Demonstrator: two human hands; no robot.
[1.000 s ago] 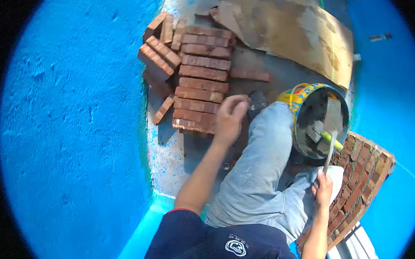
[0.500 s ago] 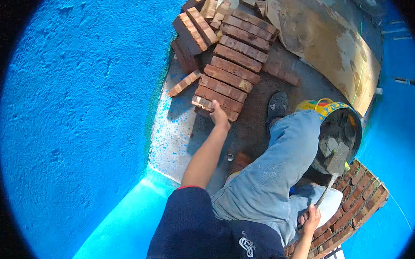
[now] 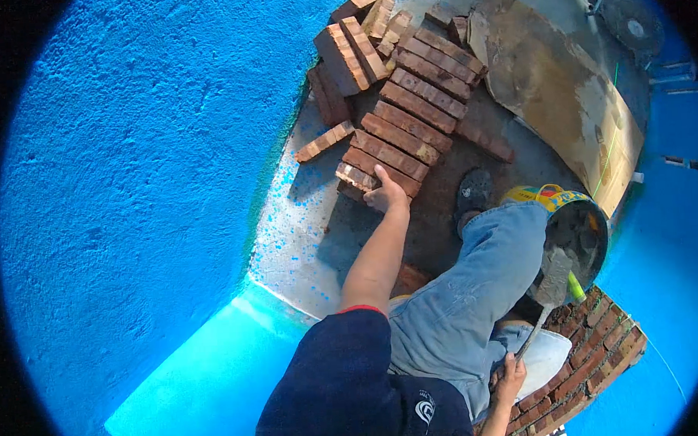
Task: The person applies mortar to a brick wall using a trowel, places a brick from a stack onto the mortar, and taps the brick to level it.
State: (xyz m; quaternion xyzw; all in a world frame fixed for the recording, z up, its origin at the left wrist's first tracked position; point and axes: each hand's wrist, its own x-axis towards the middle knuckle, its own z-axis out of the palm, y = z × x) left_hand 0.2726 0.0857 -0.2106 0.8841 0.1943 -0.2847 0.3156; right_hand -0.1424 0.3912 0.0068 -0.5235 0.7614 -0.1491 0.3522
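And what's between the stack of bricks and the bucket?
A dark shoe and a knee in blue jeans; the head view shows both.

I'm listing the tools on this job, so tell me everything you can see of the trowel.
The trowel has a flat, dull grey blade, seemingly metal, and a thin shank slanting down to the person's right hand, which grips its handle end. The blade points away from the person, overlapping the bucket in view; contact there is unclear.
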